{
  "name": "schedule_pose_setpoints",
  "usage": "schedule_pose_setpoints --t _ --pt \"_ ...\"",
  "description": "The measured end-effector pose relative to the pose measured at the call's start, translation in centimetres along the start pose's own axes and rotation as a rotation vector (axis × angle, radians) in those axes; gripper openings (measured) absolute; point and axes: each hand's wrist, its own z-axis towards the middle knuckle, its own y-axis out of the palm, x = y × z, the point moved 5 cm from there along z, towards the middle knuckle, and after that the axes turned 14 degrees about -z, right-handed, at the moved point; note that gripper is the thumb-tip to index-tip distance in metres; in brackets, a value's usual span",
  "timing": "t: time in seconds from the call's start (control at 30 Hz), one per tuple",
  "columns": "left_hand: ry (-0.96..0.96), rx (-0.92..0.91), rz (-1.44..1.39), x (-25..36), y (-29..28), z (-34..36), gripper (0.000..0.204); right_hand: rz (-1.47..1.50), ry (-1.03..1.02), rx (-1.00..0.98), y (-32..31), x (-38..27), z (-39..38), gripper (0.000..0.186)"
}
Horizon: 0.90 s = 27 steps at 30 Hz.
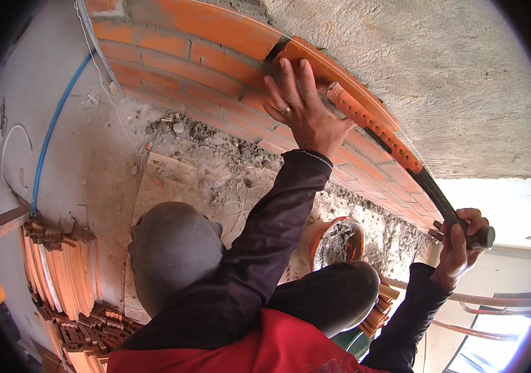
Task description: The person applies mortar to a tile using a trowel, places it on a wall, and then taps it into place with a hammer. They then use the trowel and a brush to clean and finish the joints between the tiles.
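Note:
My left hand (308,116) lies with fingers spread against an orange brick (315,57) in the top course of the brick wall (222,62). Closed around the head end of a hammer (424,171) is my right hand (458,252), at the far right. The hammer's black shaft and orange, perforated grip run up and left along the wall's top edge. Its grip end is beside the brick, close to my left thumb; whether it touches the brick I cannot tell. A thin pale string (408,138) stretches along the wall's upper edge.
An orange-rimmed bucket (361,241) holding grey mortar stands below the wall. Stacked bricks (66,273) fill the lower left, and more bricks (377,314) lie by my knee. A blue hose (54,130) hangs at left. Mortar rubble (197,140) lines the wall's foot.

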Motion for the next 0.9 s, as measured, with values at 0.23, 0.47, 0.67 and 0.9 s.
schedule_pose_setpoints --t 0.23,0.47,0.67,0.9 --pt "-0.075 -0.052 0.011 0.4 -0.1 0.1 0.148 0.055 -0.056 -0.052 0.1 0.1 -0.7 0.033" --pt "-0.068 -0.041 -0.01 0.5 -0.1 0.0 0.148 0.046 -0.003 0.013 0.3 0.1 -1.1 0.03" --pt "-0.116 -0.067 0.001 0.1 0.0 0.1 0.14 0.129 -0.033 0.02 -1.0 2.0 -1.7 0.029" --pt "-0.129 -0.1 -0.049 1.0 -0.4 0.4 0.127 0.137 0.013 0.081 -0.7 0.8 -3.2 0.029"
